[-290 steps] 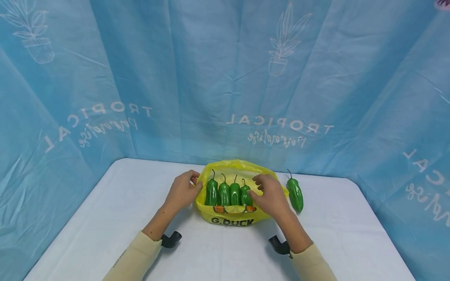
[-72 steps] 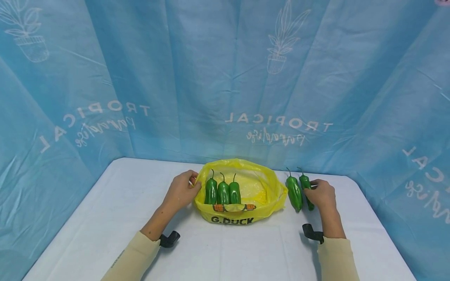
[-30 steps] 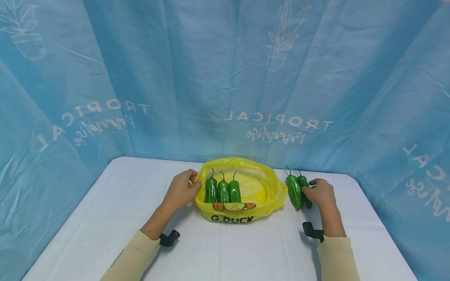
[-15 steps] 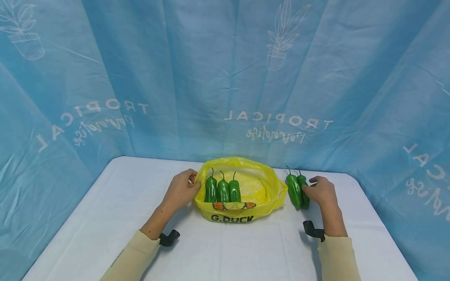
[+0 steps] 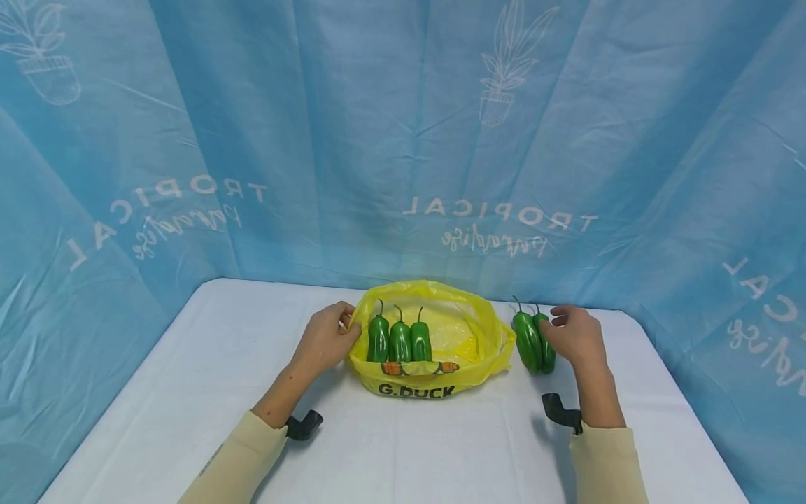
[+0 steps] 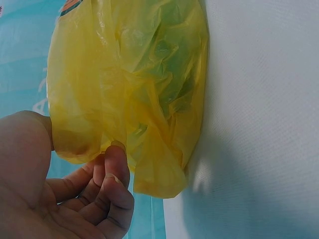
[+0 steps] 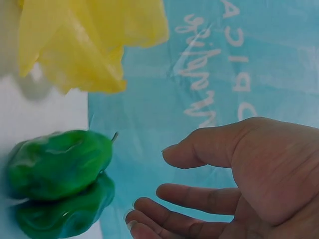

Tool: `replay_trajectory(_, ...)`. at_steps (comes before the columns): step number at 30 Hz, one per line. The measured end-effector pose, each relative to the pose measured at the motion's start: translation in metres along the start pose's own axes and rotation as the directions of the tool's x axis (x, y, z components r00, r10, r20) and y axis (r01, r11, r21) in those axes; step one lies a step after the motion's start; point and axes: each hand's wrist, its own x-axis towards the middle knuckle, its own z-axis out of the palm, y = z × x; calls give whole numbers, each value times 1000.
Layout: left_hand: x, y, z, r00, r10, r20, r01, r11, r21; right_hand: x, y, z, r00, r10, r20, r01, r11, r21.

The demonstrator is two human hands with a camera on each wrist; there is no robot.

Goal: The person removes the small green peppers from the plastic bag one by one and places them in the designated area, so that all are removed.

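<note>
A yellow plastic bag (image 5: 415, 378) printed "G.DUCK" lies with its mouth spread wide. Three green chili peppers (image 5: 399, 341) stand side by side inside it, stems up. My left hand (image 5: 325, 339) pinches the bag's left rim between thumb and fingers; the left wrist view shows the plastic (image 6: 94, 99) held there. To the right of the bag, two green peppers (image 5: 527, 341) lie against each other on the table. My right hand (image 5: 576, 339) is just right of this pair. In the right wrist view its fingers (image 7: 199, 196) are apart from the peppers (image 7: 60, 164), with nothing between them.
A white cloth covers the table (image 5: 403, 448). Blue printed curtains (image 5: 352, 140) hang behind it and at both sides. A black wrist camera (image 5: 560, 413) sits on the right wrist, another (image 5: 304, 425) on the left.
A pepper left the bag and was laid beside the one on the table. My right hand slid it left against its neighbour, then let go and lifted. The left hand stayed at the rim.
</note>
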Motion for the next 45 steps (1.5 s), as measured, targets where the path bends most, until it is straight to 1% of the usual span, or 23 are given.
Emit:
replay_trajectory(8,2,2,0,1000,3,0,-3,1000,1,-11,-20,-7,998,-55,-17,55,998,25)
replay_trajectory(15,3,3,0,1000,5,-7,-5,1000,5,-18,-35,-4,993,-111,-27,112,993,49)
replay_trajectory(21,2,4,-1,1000,2,-2,-2,1000,5,-24,-45,1,984,-168,-64,170,985,36)
replay_trajectory(24,1,4,-1,1000,5,0,-5,1000,1,-28,-51,3,978,-192,-83,196,979,51)
replay_trajectory(29,1,5,-1,1000,6,-1,-6,1000,0,-34,-60,10,964,-245,-108,253,965,67)
replay_trajectory(34,0,3,0,1000,0,-1,0,1000,2,-39,-68,20,935,-326,-139,338,938,73)
replay_trajectory(37,0,2,0,1000,-2,-3,2,1000,7,-41,-73,25,921,-360,-148,374,924,78)
replay_trajectory(45,-1,3,-1,1000,4,-9,-4,1000,1,-47,-87,45,894,-432,-114,443,892,89)
